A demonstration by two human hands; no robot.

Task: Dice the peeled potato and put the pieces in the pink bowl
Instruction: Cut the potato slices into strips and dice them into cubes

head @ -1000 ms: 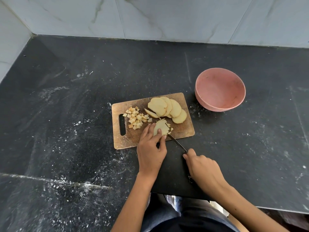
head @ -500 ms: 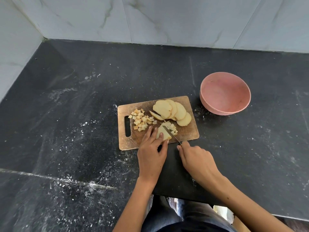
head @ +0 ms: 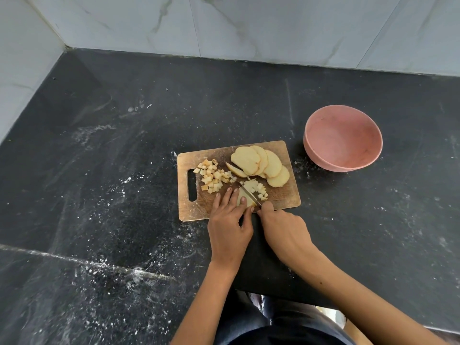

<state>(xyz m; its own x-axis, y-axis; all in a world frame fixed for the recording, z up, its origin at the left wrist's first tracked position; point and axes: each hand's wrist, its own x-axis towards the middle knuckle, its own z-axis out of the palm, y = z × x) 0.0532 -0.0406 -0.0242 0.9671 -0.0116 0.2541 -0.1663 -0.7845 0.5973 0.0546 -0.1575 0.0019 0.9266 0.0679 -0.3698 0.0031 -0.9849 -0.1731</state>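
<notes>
Having advanced leftward, knife (head: pixel 249 194) in right hand (head: pixel 283 226), more dice (head: pixel 258 189); left fingers (head: pixel 234 197) flat on slice (head: pixel 242 200).

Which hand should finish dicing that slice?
Right: the right hand already grips the knife, blade across the slice, while the left hand steadies that slice.
</notes>
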